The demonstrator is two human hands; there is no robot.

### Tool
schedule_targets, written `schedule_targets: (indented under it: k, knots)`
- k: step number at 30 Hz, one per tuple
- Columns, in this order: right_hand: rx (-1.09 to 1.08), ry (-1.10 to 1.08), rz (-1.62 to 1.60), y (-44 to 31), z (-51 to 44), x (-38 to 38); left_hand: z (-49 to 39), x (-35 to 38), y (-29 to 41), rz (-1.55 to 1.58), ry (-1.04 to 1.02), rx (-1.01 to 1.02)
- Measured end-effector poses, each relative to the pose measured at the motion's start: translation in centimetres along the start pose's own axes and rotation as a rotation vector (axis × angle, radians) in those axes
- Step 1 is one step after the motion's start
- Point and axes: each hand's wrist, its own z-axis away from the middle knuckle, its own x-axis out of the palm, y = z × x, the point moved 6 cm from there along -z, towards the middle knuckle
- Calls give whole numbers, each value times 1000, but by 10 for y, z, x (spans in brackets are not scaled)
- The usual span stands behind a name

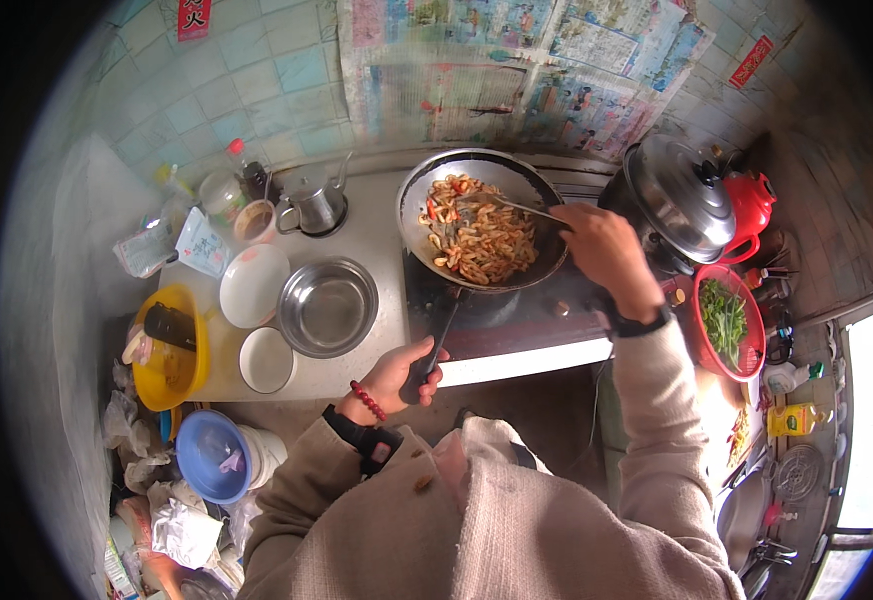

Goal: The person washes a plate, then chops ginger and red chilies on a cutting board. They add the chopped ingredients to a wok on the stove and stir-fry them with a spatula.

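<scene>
A wok (412, 196) sits over the stove at the back of the counter, its black handle (444, 322) pointing towards me. My left hand (399, 375) is wrapped around that handle near its end. Inside the wok lies a heap of small cooked shrimp (493, 244) with bits of red pepper. Over the wok's right rim, my right hand (598, 244) grips the metal handle of a spatula (530, 209). The far end of the spatula is buried among the shrimp, so its blade is mostly hidden.
Left of the stove are a steel basin (329, 341), white bowls (266, 360), a metal kettle (315, 202) and a yellow basin (198, 375). A large lidded pot (676, 191) stands close by my right hand. Leafy greens (723, 322) fill a red basket (757, 352) at right.
</scene>
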Motion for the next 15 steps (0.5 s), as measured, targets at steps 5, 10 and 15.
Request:
schedule_targets:
  k: [5,10,15]
  knots:
    - [-73,-92,-4,-5,26,-38,0,0,-1,-3,-9,6]
    - [-122,0,128,-19,13,-1,-1,2,-1,-3,-21,-6]
    - [12,22,10,-2,25,-24,0,-1,-1,-6,6,-5]
